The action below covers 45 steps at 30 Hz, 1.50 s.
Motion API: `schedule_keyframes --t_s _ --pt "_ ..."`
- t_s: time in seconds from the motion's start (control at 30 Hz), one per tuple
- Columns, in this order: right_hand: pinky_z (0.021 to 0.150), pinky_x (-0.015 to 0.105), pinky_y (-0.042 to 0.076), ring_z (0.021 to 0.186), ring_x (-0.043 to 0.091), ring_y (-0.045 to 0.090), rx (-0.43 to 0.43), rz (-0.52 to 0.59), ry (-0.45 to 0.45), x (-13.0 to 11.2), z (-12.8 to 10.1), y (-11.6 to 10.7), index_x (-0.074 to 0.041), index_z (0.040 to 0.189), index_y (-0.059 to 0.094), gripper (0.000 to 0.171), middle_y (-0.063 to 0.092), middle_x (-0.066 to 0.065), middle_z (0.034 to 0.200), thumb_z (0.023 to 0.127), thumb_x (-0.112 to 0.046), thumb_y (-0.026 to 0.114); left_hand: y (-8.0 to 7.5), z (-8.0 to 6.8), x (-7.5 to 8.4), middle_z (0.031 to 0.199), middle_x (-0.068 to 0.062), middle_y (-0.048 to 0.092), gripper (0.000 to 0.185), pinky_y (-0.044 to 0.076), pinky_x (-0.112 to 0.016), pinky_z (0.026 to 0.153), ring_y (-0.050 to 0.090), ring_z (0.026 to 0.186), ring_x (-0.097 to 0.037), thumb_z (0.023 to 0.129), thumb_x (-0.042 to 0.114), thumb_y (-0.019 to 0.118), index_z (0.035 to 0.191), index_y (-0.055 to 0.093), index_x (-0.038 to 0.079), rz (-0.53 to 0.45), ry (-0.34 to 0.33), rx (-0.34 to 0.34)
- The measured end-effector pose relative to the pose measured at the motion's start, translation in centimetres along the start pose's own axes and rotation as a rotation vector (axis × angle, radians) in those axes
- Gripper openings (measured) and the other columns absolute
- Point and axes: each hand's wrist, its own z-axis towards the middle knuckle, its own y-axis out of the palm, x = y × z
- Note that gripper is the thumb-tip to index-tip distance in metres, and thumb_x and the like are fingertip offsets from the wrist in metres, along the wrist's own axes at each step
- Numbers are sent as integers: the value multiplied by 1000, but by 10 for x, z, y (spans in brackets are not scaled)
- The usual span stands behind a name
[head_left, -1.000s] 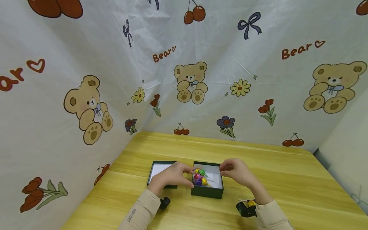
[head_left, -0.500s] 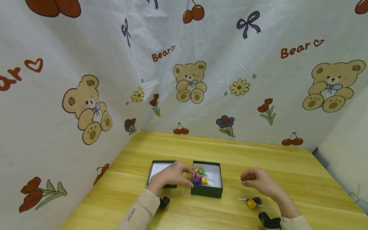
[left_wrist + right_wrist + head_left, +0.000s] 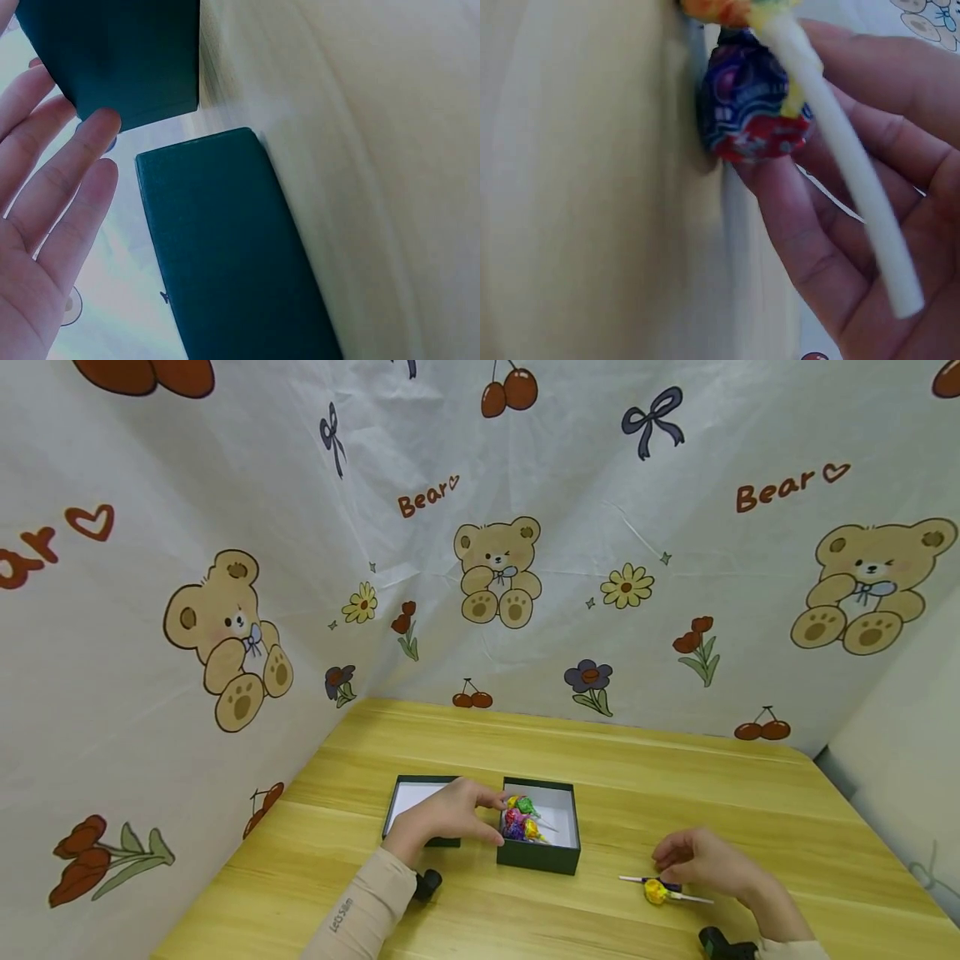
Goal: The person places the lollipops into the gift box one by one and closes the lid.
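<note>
A dark green box (image 3: 537,858) with a white lining stands open on the wooden table, with several bright wrapped lollipops (image 3: 520,820) inside. Its lid (image 3: 408,797) lies upside down just to its left. My left hand (image 3: 495,817) rests over the lid, its straight fingers (image 3: 96,127) against the box's (image 3: 112,60) left wall. My right hand (image 3: 663,864) hovers low over two loose lollipops on the table, right of the box. One is yellow (image 3: 655,892), the other purple (image 3: 754,112). My fingertips (image 3: 780,195) touch the purple one, and a white stick (image 3: 840,165) lies across my fingers.
A cloth printed with bears, cherries and flowers (image 3: 495,568) hangs close behind and to the left of the table (image 3: 675,777). The table's right edge (image 3: 877,827) drops off beside a pale wall. Black wrist cameras (image 3: 429,885) show at both sleeves.
My right hand has left the box's right rim, swung right and come down onto the two loose lollipops. The left hand and the box have stayed put.
</note>
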Motion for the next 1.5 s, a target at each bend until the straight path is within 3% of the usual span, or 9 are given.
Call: schedule_keyframes --t_s 0.17,0.5,0.67,0.97,1.5 --pt "76 24 58 92 8 66 -66 19 -39 5 3 -4 23 114 56 30 68 21 108 93 2 62 0 1 -2 145 2 58 46 52 -40 104 59 128 -22 79 36 86 117 73 14 -9 4 -2" --pt "73 22 55 87 10 66 -99 -12 -42 9 1 -6 21 111 58 31 68 16 104 90 0 69 2 2 -4 147 5 56 44 51 -39 104 58 129 -20 79 37 85 117 73 18 -14 9 -11" --pt "73 21 55 86 7 64 -108 -29 -55 9 -2 -8 21 110 59 29 68 20 105 89 4 68 1 2 -3 144 3 59 45 52 -38 103 59 128 -21 79 38 86 117 73 17 -13 10 -8" --pt "68 22 54 80 9 63 -83 -66 -47 7 -3 -5 16 103 64 22 69 19 98 85 5 70 1 2 -3 144 0 59 46 52 -38 102 60 127 -21 79 37 85 118 74 15 -12 11 -5" --pt "70 22 52 82 4 62 -66 -52 -86 8 0 -5 14 105 65 20 71 9 97 93 -1 63 1 2 -2 139 1 64 45 52 -40 104 60 128 -21 79 38 85 117 73 17 2 -11 -2"
